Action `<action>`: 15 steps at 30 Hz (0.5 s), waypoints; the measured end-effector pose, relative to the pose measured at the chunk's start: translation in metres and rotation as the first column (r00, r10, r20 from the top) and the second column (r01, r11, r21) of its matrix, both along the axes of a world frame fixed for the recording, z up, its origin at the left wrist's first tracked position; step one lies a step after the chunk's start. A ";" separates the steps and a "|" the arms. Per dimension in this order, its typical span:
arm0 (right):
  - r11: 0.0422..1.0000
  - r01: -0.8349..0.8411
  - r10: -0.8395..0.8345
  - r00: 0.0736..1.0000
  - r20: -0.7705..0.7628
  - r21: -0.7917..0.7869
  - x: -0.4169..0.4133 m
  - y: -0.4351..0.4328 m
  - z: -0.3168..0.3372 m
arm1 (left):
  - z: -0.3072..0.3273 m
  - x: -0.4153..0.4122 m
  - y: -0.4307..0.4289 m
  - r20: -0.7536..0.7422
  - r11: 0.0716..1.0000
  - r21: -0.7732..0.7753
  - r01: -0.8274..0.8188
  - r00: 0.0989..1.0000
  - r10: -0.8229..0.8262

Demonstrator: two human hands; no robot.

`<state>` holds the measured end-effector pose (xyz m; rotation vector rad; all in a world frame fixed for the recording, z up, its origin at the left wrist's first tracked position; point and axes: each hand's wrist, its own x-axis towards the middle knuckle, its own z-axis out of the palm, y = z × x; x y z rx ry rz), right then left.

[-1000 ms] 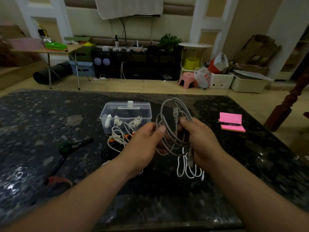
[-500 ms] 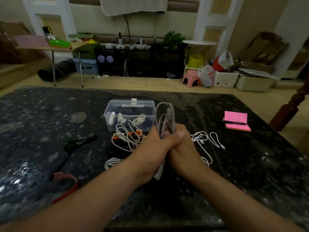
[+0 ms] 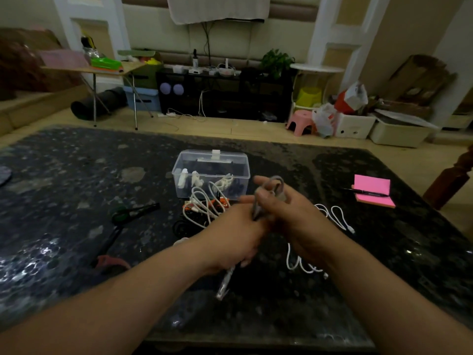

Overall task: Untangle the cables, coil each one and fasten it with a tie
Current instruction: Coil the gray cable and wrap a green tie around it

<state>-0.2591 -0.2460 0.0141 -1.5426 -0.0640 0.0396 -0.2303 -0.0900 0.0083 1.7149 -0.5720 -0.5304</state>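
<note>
Grey cable (image 3: 256, 207), gathered into a narrow bundle, is held above the desk (image 3: 76, 175), near its centre. Left hand (image 3: 230, 239) fingers curl round the lower part; right hand (image 3: 294, 221) fingers clamp the upper loops.

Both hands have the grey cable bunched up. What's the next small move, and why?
Probably fold the dangling plug end up into the bundle before fastening it. The left hand and right hand grip the grey cable as a narrow bundle, its loop above the right hand, but one end hangs free below the left hand.
</note>
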 end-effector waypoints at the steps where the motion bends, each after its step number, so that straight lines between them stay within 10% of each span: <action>1: 1.000 0.021 -0.021 1.000 0.015 0.015 0.001 0.008 0.000 | -0.002 -0.002 -0.001 0.021 0.999 0.037 0.013 1.000 -0.014; 8: 0.986 0.161 -0.161 0.987 0.003 -0.047 -0.002 0.029 0.007 | 0.008 -0.008 0.008 -0.140 0.975 -0.179 -0.135 0.984 0.110; 11: 0.876 0.204 -0.257 0.964 -0.066 -0.438 -0.011 0.028 0.009 | 0.011 0.014 0.023 -0.279 0.898 -0.283 -0.338 0.925 0.260; 15: 0.919 -0.311 0.182 0.880 -0.439 -0.241 -0.035 0.054 0.011 | 0.004 0.028 0.032 -0.211 0.841 -0.287 -0.458 0.887 0.411</action>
